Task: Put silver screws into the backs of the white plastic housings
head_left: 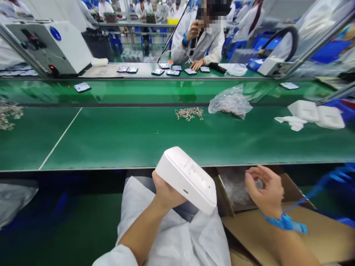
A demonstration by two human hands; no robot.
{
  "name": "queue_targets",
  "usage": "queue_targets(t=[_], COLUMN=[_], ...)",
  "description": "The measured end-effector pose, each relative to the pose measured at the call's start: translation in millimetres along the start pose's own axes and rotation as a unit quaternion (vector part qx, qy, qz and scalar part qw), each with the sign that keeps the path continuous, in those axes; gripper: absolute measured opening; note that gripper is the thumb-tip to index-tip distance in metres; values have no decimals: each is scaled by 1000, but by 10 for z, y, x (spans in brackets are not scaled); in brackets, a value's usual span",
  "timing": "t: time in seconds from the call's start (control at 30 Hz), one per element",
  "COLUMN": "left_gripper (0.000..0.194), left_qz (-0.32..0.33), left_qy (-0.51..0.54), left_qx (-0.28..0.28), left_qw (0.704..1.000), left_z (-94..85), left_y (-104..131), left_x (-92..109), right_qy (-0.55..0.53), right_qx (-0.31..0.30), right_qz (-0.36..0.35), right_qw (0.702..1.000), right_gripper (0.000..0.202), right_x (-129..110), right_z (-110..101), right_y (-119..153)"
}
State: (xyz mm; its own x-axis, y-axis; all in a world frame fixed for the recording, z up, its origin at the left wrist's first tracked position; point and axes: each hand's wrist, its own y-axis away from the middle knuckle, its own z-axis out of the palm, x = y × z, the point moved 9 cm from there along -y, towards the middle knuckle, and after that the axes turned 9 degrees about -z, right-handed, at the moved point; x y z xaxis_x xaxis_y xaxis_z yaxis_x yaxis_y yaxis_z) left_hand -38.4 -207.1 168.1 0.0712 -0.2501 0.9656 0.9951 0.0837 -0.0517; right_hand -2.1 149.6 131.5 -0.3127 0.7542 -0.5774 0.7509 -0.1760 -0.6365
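Apparent holding step: my left hand [167, 193] is gripping the white casing [187, 180]; right of it, my right hand [265, 190] is curling, contents unclear. Next move is seemingly requiring steadiness.

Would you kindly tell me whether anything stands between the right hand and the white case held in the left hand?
Nothing visible does. The left hand holds the white case, and an open gap separates it from the right hand, to its right. The open cardboard box shows beyond that gap, seemingly lower down.

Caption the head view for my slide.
Left hand holding a white plastic housing, right hand near an open cardboard box.
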Motion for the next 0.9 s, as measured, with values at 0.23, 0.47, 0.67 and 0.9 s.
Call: queue_targets(t=[0.23, 0.47, 0.67, 0.9], left_gripper=[32, 30, 31, 38], left_qz=[396, 337, 342, 402], left_qy=[-365, -457, -479, -464], left_qx=[91, 82, 65, 76], left_qw=[838, 819, 806, 786], left_z=[465, 662, 782, 743], left_y=[267, 205, 234, 247], left_x=[1002, 1032, 1051, 992], right_qy=[41, 19, 81, 122], right_qx=[-242, -343, -369, -428], right_qz=[-171, -145, -66, -65], right_qw=[954, 928, 924, 893], right_gripper=[29, 49, 77, 84], right_x=[-462, -515, -247, -55], right_z=[682, 864, 827, 817], right_y=[40, 218, 197, 317])
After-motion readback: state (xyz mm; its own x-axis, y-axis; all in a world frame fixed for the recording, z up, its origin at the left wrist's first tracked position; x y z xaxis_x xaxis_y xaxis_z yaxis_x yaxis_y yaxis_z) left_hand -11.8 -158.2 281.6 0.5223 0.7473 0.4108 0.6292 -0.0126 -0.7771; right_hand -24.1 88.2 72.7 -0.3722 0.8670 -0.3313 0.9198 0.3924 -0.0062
